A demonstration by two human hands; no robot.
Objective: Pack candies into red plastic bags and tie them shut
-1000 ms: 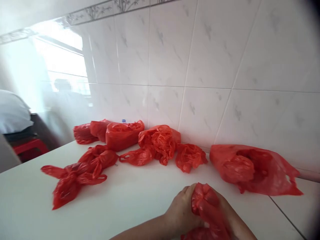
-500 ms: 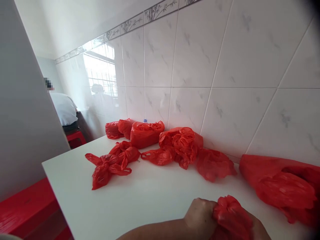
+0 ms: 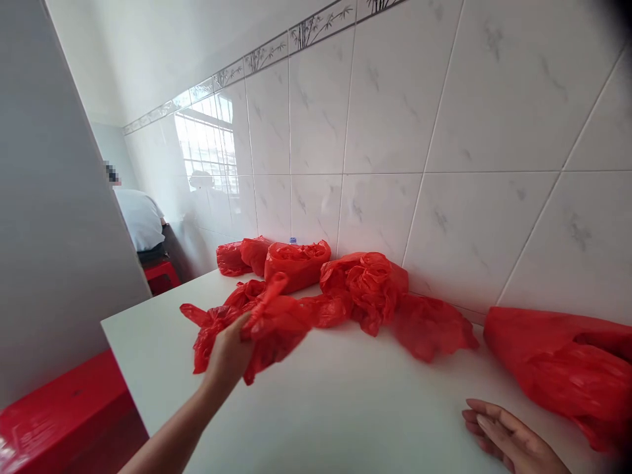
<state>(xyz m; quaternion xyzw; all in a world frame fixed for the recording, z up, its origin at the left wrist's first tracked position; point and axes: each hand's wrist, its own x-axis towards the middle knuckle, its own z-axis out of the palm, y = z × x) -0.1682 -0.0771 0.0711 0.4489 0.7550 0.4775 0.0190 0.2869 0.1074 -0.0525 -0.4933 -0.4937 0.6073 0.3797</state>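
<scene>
My left hand (image 3: 228, 352) is closed on a red plastic bag (image 3: 281, 322), gripping it by its bunched top near the left of the table. Behind and beside that bag lie knotted red bags (image 3: 210, 326), partly covered by my hand and the held bag. My right hand (image 3: 511, 434) is at the lower right over the white table (image 3: 355, 408), its fingers loosely curved and apart, with nothing in them. Nearest to it is a large open red bag (image 3: 557, 375) with crumpled red plastic inside, cut off by the right edge.
Along the tiled wall (image 3: 385, 145) stand several red bags (image 3: 296, 263), a crumpled heap (image 3: 365, 283) and a loose bag (image 3: 434, 326). A blue bottle cap (image 3: 293, 241) shows behind them. At left are a red bench (image 3: 69, 401) and a seated person (image 3: 138, 217) beyond a grey partition (image 3: 59, 217).
Both hands were together on a red bag at the lower right. My left hand has carried it left to the knotted bags; my right hand has let go. The view has turned left.
</scene>
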